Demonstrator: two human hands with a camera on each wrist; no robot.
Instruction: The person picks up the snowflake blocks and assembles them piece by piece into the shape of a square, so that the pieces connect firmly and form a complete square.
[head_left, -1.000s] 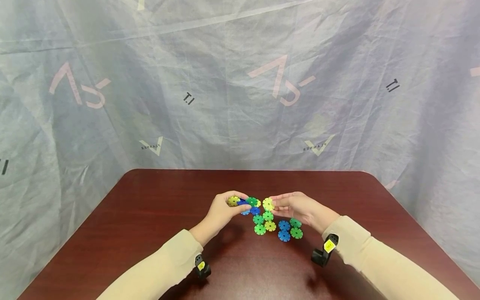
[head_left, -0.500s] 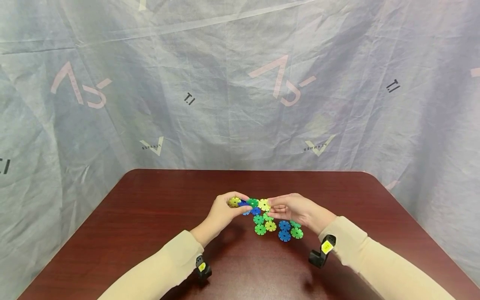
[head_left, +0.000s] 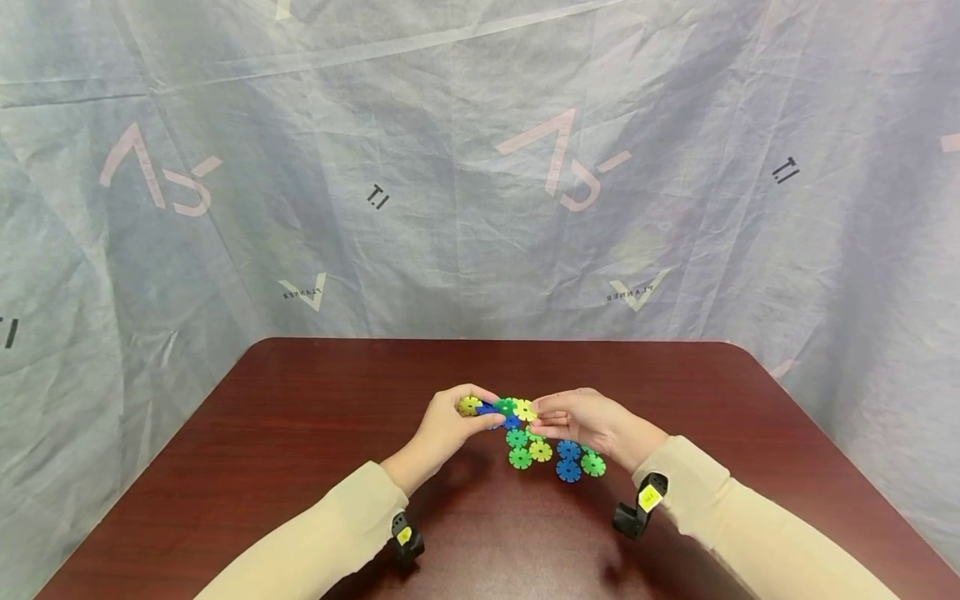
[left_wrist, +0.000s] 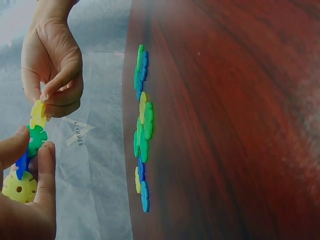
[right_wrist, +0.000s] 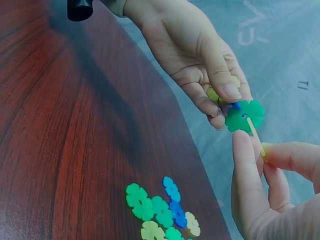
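Note:
My left hand grips a short chain of notched plastic discs between thumb and fingers. Its yellow disc sits at the near end, a blue disc partly hidden by the fingers comes after it, and a green disc sticks out past the fingertips. A second yellow disc is pinched in my right hand. Seen edge-on in the right wrist view, that disc stands crosswise to the green one and overlaps its face. Both hands are raised above the table.
Below the hands, several loose discs lie flat on the dark red table: green, yellow and blue. A grey printed cloth hangs behind the table's far edge.
My right hand has moved left with its yellow disc, from a gap beside the chain up to the green disc. The left hand has stayed nearly still.

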